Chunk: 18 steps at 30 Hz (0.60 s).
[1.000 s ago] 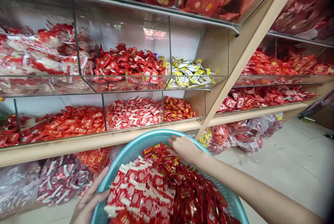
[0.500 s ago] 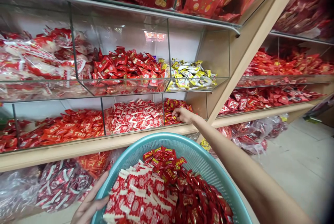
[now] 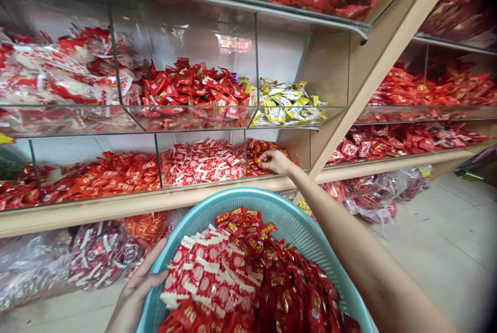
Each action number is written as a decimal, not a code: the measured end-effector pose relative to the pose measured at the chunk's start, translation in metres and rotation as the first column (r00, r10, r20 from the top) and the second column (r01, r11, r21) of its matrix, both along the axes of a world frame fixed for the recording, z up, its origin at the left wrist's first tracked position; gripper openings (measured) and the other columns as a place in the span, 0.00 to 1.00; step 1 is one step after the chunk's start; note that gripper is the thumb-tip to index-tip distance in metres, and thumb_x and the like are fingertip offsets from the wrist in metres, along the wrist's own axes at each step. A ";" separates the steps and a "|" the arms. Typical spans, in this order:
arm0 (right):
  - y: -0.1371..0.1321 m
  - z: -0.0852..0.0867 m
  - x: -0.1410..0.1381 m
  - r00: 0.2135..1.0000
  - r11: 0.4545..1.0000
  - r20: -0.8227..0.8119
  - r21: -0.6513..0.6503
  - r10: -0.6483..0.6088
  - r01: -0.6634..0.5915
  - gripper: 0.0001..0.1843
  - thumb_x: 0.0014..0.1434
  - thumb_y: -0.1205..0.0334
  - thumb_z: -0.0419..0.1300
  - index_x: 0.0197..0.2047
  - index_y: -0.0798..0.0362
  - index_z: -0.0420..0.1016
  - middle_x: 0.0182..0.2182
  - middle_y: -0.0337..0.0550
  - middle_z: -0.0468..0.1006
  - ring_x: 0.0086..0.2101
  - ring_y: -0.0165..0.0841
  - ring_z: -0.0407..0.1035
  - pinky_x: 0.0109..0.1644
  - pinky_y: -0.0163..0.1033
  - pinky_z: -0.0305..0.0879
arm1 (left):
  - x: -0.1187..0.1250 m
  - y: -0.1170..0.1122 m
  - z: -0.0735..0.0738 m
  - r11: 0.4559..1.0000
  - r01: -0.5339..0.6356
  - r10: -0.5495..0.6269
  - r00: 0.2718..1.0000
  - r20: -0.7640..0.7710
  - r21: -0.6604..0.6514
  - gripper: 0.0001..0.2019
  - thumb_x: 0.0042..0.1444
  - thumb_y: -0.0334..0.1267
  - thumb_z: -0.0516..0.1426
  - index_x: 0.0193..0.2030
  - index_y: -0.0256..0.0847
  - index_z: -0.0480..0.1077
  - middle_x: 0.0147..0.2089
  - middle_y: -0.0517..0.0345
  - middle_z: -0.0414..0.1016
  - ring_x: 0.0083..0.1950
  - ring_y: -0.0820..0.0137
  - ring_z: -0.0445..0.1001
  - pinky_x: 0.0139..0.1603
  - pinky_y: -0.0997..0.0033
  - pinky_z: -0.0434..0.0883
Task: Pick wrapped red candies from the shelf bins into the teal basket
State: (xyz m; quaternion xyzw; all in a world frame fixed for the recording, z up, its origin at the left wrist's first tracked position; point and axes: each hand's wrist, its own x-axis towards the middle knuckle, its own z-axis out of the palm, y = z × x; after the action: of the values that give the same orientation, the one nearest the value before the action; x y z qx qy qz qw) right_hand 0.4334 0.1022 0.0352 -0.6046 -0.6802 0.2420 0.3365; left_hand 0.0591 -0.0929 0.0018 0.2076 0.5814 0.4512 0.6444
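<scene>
My left hand (image 3: 142,286) grips the left rim of a teal plastic basket (image 3: 182,217), thumb inside and fingers outside. In the basket lie red-and-white wrapped candies (image 3: 209,271), dark red wrapped candies (image 3: 287,286), red-and-yellow ones at the far side and orange-red ones (image 3: 190,317) near me. My right hand (image 3: 275,161) reaches over the basket into the lower right shelf bin. Its fingers are curled together at the red-and-yellow wrapped candies (image 3: 259,146), pinching a small wrapped candy at the fingertips; the rest of the grasp is hidden.
Clear dividers separate the bins of red-and-white candies (image 3: 205,161) and orange-red candies (image 3: 116,172). Above are red packets (image 3: 194,87) and yellow-and-white packets (image 3: 289,100). A wooden shelf edge (image 3: 97,207) runs behind the basket. Plastic bags (image 3: 104,252) lie beneath the shelf.
My right hand has gone lower into the candies and its fingers have closed together. My left hand still holds the basket; the view has tilted slightly downward.
</scene>
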 end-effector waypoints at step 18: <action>-0.156 0.012 -0.051 0.833 0.922 0.421 -0.019 0.359 -0.388 0.14 0.54 0.63 0.54 0.45 0.53 0.69 0.38 0.45 0.72 0.33 0.31 0.67 0.39 0.37 0.63 | 0.011 -0.007 0.017 1.000 0.020 -0.021 0.993 0.120 0.006 0.32 0.45 0.30 0.59 0.58 0.54 0.61 0.48 0.60 0.75 0.50 0.61 0.71 0.50 0.65 0.66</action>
State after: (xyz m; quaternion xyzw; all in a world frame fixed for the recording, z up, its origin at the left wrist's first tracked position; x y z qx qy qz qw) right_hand 0.3823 -0.0537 0.0476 -0.4861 -0.8486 0.1453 0.1499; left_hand 0.0706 -0.1000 0.0192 0.1878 0.5385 0.4576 0.6821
